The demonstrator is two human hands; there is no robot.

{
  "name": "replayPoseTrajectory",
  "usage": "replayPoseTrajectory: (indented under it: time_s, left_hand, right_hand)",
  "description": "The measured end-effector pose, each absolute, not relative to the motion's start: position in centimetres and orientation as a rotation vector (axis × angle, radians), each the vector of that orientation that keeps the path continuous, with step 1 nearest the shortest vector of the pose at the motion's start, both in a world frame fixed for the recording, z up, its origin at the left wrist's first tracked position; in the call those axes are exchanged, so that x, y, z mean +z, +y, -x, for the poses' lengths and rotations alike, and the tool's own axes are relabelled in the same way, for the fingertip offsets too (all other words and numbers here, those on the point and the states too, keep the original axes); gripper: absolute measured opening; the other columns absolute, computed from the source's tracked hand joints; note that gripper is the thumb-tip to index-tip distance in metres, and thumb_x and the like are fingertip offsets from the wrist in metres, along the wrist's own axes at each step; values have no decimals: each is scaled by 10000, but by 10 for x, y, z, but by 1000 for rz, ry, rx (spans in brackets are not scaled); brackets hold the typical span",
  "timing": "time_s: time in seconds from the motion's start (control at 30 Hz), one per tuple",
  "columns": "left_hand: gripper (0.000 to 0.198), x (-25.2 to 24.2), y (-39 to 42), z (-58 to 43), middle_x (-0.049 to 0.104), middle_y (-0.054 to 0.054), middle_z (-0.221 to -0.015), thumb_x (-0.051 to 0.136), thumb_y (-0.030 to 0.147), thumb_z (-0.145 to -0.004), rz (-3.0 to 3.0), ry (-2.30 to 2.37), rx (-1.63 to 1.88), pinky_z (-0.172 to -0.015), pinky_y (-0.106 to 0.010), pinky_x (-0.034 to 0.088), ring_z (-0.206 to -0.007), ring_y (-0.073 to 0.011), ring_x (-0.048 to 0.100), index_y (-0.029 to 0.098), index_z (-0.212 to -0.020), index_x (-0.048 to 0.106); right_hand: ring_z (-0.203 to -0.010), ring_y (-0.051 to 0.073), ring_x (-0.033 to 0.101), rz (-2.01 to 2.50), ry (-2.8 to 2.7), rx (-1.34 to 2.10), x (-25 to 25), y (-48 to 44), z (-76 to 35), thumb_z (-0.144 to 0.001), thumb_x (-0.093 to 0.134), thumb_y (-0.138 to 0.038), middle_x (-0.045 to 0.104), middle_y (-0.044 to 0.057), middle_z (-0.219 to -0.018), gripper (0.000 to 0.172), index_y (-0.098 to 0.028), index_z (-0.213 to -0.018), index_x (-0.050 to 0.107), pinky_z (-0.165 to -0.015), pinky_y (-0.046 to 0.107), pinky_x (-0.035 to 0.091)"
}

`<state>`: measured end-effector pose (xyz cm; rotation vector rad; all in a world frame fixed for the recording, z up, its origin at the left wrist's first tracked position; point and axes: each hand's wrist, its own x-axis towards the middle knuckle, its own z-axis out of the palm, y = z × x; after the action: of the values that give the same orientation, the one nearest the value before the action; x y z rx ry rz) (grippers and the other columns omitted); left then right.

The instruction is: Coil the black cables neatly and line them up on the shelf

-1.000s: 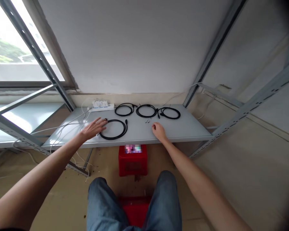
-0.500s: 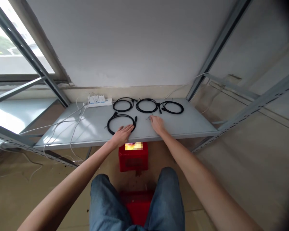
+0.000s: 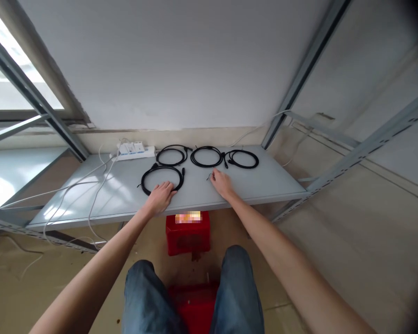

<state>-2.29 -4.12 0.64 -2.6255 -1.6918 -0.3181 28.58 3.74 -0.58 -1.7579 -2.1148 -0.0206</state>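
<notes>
A coiled black cable (image 3: 143, 185) lies near the shelf's front edge, a plug end at its top and another connector at its right. My left hand (image 3: 161, 197) is over the coil's front part, its fingers curled around the cable. To the right, my right hand (image 3: 222, 183) is closed in a pinch just above the shelf. A short, thin black twist tie (image 3: 209, 176) pokes out from its fingertips. Behind the hands, a left coil (image 3: 170, 164), a middle coil (image 3: 206, 166) and a right coil (image 3: 245, 167) of similar black cable lie in a row.
A white power strip (image 3: 134, 150) with plugs and white cords sits at the shelf's back left. Metal uprights frame the grey shelf (image 3: 264, 190) on both sides, with a wall behind. A red stool (image 3: 188, 239) stands below, beyond my knees.
My left hand has gone from lying flat on the front coil to curling around it, and the coil has shifted slightly left. My right hand still pinches the twist tie. The view has turned a little.
</notes>
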Motion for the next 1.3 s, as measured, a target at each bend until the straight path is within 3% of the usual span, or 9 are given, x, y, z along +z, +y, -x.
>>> replayPoseTrajectory:
  time_s: [0.33,0.7,1.3]
  left_hand:
    - [372,16,-51,19,742,-127,-946,253,456,-1118,2503,-2008,-279,-759,-351,460,-884,-304,732,202,-1182,518]
    - [343,18,-51,18,745,-131,-889,252,430,-1113,2504,-2021,-227,-786,-370,472,-894,-341,748,190,-1216,474]
    - [321,5,-49,23,730,-103,-879,289,445,-1108,2558,-1914,-361,-739,-350,481,-857,-314,745,196,-1211,464]
  right_hand:
    - [-760,224,653,1799,-2166,-12,1,34,-283,-1100,359,-290,750,97,-940,295,-173,-1269,571,-650,301,340]
    - [-813,241,665,1867,-2150,16,3,35,-280,-1114,334,-278,738,106,-947,309,-176,-1328,533,-708,306,368]
    - [-824,245,682,1874,-2128,18,7,29,-280,-1089,385,-248,753,118,-969,263,-169,-1279,549,-703,308,381]
